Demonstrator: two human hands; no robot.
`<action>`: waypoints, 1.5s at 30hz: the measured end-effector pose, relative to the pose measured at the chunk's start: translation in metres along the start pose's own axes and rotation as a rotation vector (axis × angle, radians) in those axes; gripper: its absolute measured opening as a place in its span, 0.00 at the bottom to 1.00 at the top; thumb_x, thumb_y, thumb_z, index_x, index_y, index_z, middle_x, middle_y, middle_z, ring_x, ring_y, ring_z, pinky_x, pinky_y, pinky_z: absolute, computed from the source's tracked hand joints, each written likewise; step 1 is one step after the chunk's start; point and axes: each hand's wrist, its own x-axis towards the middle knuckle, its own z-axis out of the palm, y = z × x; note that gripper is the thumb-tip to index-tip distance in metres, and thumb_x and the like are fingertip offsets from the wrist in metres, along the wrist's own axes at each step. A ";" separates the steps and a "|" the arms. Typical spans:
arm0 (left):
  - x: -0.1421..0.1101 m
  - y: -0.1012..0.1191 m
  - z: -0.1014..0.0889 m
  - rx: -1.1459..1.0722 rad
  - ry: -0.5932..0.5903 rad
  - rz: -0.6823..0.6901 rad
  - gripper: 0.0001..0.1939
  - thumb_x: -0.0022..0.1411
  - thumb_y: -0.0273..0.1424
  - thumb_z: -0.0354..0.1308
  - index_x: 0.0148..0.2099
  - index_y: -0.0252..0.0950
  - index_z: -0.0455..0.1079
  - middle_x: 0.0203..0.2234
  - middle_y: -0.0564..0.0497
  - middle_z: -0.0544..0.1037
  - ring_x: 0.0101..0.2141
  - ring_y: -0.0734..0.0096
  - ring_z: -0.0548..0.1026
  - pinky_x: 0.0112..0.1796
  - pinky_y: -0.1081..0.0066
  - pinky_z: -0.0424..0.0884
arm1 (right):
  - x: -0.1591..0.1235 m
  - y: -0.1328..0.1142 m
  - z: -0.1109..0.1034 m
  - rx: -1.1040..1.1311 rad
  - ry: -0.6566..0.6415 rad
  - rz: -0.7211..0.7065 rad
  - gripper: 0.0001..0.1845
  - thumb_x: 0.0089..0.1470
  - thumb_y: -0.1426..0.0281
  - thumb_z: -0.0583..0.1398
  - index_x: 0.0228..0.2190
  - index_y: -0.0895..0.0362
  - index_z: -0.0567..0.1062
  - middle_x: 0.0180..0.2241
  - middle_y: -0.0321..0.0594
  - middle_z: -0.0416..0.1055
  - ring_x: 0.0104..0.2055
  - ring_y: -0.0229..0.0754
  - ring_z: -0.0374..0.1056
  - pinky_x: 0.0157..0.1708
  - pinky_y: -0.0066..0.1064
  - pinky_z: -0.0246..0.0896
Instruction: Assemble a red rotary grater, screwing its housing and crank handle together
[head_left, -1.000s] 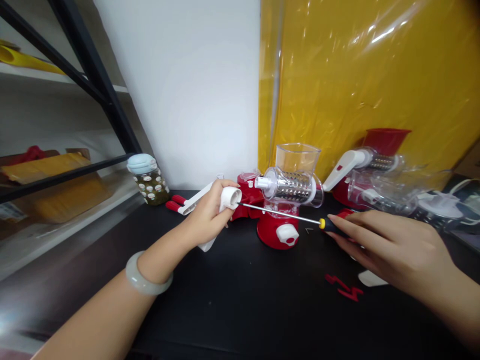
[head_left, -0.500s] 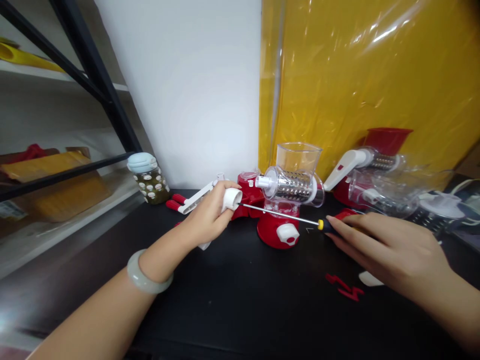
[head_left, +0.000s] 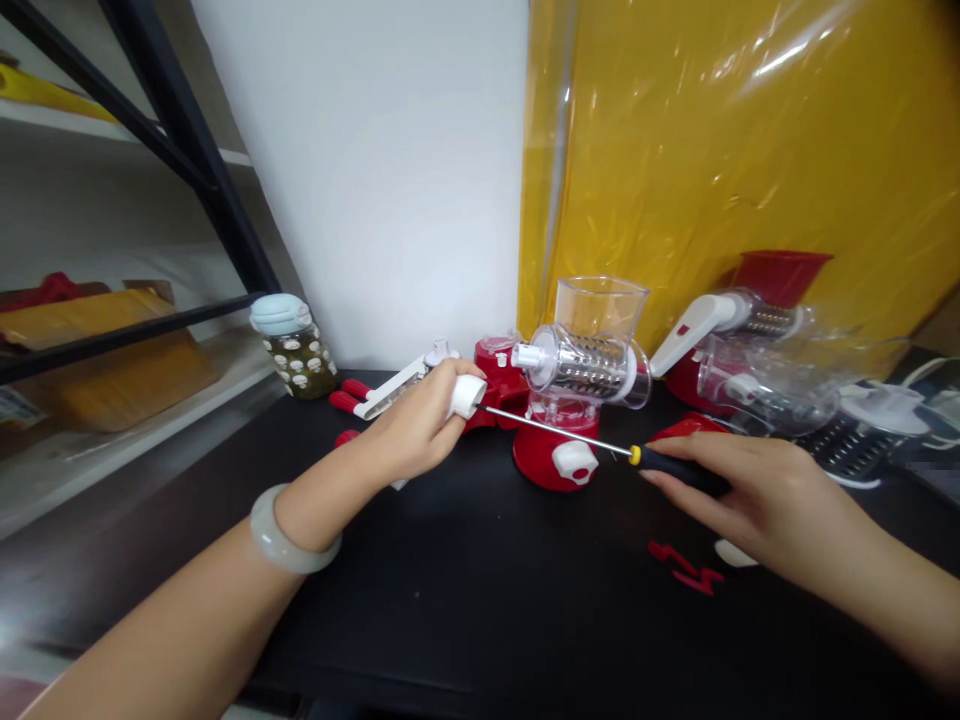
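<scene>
My left hand [head_left: 416, 425] is closed around a white plastic crank handle [head_left: 467, 396], its round hollow end turned to the right. Most of the handle is hidden by the fingers. My right hand [head_left: 787, 510] grips the dark handle of a long screwdriver [head_left: 559, 431] with a yellow collar. The shaft runs leftward, its tip at the opening of the white end; how deep it reaches cannot be seen. Behind the shaft stands a rotary grater [head_left: 589, 365] with a clear hopper, a metal drum and a red base [head_left: 536, 465] bearing a white knob.
A second grater [head_left: 705, 330] and loose clear parts [head_left: 772, 375] stand at the right. More white handles with red grips [head_left: 356, 395] lie left, near a patterned bottle [head_left: 296, 345]. Red pieces [head_left: 686, 570] and a white piece [head_left: 735, 553] lie on the black table [head_left: 480, 620].
My right hand has shifted slightly and its fingers have opened around the screwdriver handle, showing more of it. The tip stays at the white end. The view has moved a little.
</scene>
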 end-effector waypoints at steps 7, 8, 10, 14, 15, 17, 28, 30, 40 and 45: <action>0.000 0.001 -0.003 -0.001 0.007 0.028 0.20 0.59 0.21 0.50 0.54 0.38 0.57 0.41 0.47 0.72 0.37 0.64 0.71 0.38 0.64 0.66 | 0.005 -0.006 -0.003 0.413 -0.218 0.435 0.13 0.55 0.57 0.61 0.33 0.54 0.78 0.23 0.38 0.76 0.18 0.38 0.69 0.13 0.27 0.62; -0.001 0.001 -0.003 -0.003 0.009 0.034 0.21 0.59 0.21 0.50 0.54 0.38 0.57 0.41 0.46 0.72 0.37 0.64 0.71 0.38 0.64 0.66 | 0.006 -0.007 -0.003 0.510 -0.265 0.529 0.15 0.54 0.56 0.62 0.33 0.55 0.77 0.22 0.38 0.75 0.16 0.37 0.68 0.11 0.25 0.58; -0.001 0.002 -0.005 0.001 -0.004 0.041 0.21 0.59 0.21 0.50 0.54 0.38 0.56 0.42 0.46 0.72 0.37 0.64 0.71 0.39 0.64 0.67 | 0.008 -0.008 -0.002 0.698 -0.357 0.705 0.17 0.52 0.54 0.63 0.31 0.56 0.76 0.22 0.38 0.75 0.14 0.35 0.65 0.08 0.22 0.51; -0.001 0.005 -0.007 0.001 -0.019 0.049 0.21 0.59 0.20 0.49 0.54 0.38 0.56 0.43 0.45 0.72 0.38 0.63 0.71 0.39 0.63 0.67 | 0.009 -0.006 -0.004 0.987 -0.495 0.889 0.20 0.51 0.52 0.62 0.27 0.58 0.73 0.20 0.38 0.72 0.11 0.29 0.56 0.09 0.19 0.40; -0.001 0.005 -0.008 -0.004 -0.009 0.049 0.21 0.59 0.20 0.50 0.54 0.38 0.56 0.43 0.45 0.71 0.39 0.63 0.72 0.40 0.63 0.67 | 0.008 -0.005 -0.005 1.018 -0.496 0.895 0.20 0.52 0.53 0.62 0.27 0.57 0.73 0.19 0.36 0.71 0.10 0.27 0.53 0.09 0.18 0.37; -0.001 0.005 -0.010 -0.013 0.020 0.041 0.21 0.60 0.21 0.50 0.54 0.38 0.56 0.43 0.46 0.71 0.40 0.63 0.72 0.41 0.63 0.67 | 0.005 -0.006 -0.007 1.012 -0.445 0.859 0.17 0.52 0.54 0.63 0.33 0.56 0.72 0.20 0.32 0.69 0.11 0.25 0.48 0.10 0.18 0.37; -0.001 -0.010 -0.011 -0.111 0.100 -0.045 0.19 0.61 0.23 0.52 0.53 0.38 0.56 0.36 0.50 0.72 0.35 0.67 0.72 0.35 0.67 0.67 | 0.005 -0.007 -0.005 0.245 0.162 0.266 0.09 0.54 0.63 0.64 0.39 0.47 0.76 0.39 0.40 0.75 0.35 0.45 0.74 0.30 0.36 0.73; -0.001 -0.012 -0.011 -0.134 0.112 -0.058 0.20 0.61 0.23 0.51 0.54 0.38 0.56 0.33 0.52 0.71 0.31 0.69 0.71 0.33 0.68 0.67 | 0.004 -0.008 -0.003 0.142 0.215 0.156 0.12 0.56 0.67 0.62 0.43 0.45 0.76 0.38 0.41 0.75 0.35 0.47 0.74 0.34 0.40 0.73; -0.001 -0.005 -0.014 -0.075 0.094 -0.021 0.18 0.60 0.22 0.51 0.52 0.37 0.57 0.36 0.49 0.72 0.36 0.66 0.72 0.35 0.66 0.66 | 0.006 -0.018 -0.002 0.141 0.224 0.117 0.11 0.56 0.69 0.61 0.42 0.46 0.77 0.33 0.39 0.76 0.31 0.44 0.74 0.28 0.36 0.72; -0.001 -0.006 -0.014 -0.042 0.130 -0.019 0.20 0.59 0.21 0.51 0.53 0.37 0.56 0.39 0.48 0.72 0.37 0.65 0.72 0.36 0.66 0.66 | 0.006 -0.014 0.005 0.357 0.165 0.419 0.10 0.55 0.59 0.62 0.37 0.48 0.80 0.27 0.37 0.76 0.23 0.40 0.71 0.21 0.32 0.69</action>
